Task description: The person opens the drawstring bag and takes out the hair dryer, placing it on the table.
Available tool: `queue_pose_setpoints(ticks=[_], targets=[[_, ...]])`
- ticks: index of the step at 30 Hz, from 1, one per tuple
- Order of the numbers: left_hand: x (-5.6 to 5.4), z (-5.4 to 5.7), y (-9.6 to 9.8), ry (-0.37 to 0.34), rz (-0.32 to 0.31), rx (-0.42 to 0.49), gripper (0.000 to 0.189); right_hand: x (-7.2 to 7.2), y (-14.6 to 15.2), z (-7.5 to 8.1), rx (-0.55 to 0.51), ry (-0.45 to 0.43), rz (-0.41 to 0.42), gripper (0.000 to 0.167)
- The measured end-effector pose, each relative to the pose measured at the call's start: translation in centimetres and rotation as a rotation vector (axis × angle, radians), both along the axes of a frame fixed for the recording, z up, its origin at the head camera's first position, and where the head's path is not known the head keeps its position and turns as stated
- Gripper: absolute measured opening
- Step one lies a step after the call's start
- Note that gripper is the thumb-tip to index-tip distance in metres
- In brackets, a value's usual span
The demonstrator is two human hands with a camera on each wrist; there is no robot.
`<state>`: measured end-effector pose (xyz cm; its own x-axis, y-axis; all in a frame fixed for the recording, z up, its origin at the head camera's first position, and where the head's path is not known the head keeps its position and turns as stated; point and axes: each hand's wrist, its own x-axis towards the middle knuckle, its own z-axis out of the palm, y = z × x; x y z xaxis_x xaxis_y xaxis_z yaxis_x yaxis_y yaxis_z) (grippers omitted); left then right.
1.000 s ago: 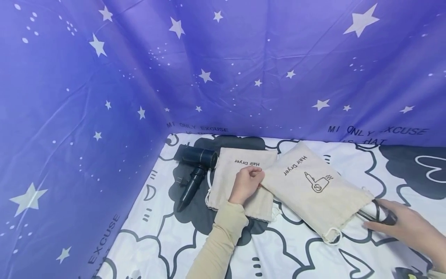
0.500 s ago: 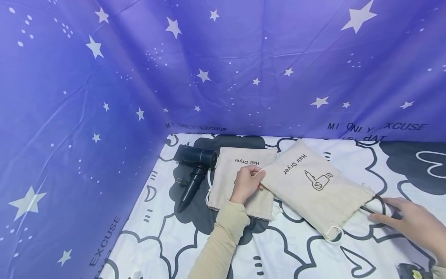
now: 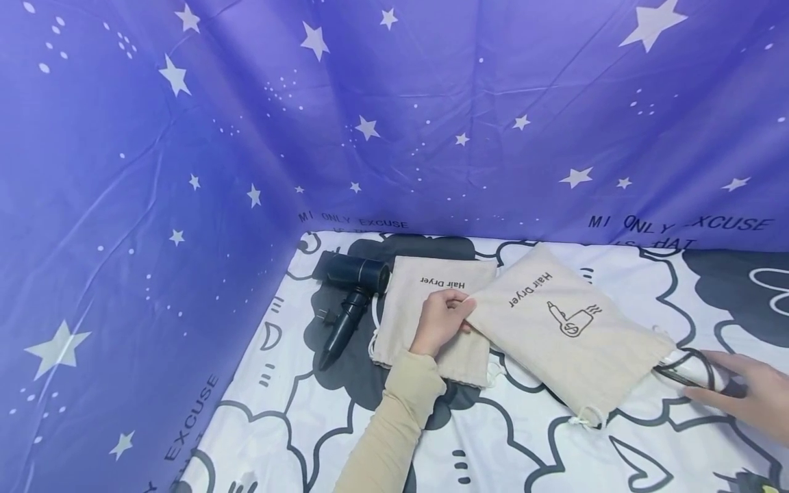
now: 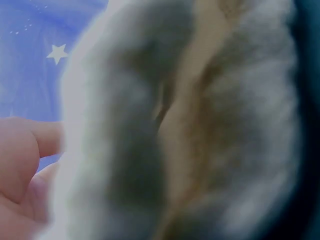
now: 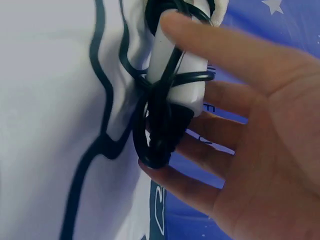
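A beige drawstring bag [image 3: 592, 363] printed "Hair Dryer" lies slanted in the head view. My left hand [image 3: 442, 320] pinches its far-left corner between thumb and fingers. From the bag's mouth at lower right sticks a white handle [image 3: 695, 371], with a black cord [image 5: 167, 90] looped round it. The rest of that item is hidden inside the bag. My right hand [image 3: 748, 394] holds the handle's end, thumb on one side and fingers on the other, as the right wrist view shows. Blurred sleeve cloth [image 4: 220, 125] covers most of the left wrist view.
A second beige bag [image 3: 407, 329] lies flat under my left forearm and hand. Left of it rests a dark hair dryer [image 3: 348, 270]. The patterned sheet [image 3: 511, 445] meets a purple star curtain [image 3: 419, 171] behind and at the left. A dark object [image 3: 748, 481] shows at bottom right.
My right hand has shifted right, away from the bag's mouth, and more of the white handle and cord shows outside. The left hand keeps its pinch on the corner.
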<state>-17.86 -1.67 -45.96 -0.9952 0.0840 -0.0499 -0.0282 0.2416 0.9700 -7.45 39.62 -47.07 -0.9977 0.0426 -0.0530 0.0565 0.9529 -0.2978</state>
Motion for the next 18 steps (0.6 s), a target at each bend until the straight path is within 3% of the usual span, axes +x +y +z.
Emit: queue_pose_setpoints(ticks=[5, 10, 18], targets=[[-0.14, -0.09, 0.50, 0.032, -0.018, -0.029, 0.024, -0.43, -0.51, -0.22, -0.005, 0.021, 0.015, 0.094], [-0.36, -0.08, 0.83, 0.070, -0.027, -0.064, 0.020, -0.46, -0.94, 0.29, -0.014, 0.070, 0.026, 0.088], [-0.56, -0.46, 0.40, 0.044, 0.010, -0.065, 0.013, -0.34, -0.07, -0.15, 0.020, 0.039, -0.018, 0.088]])
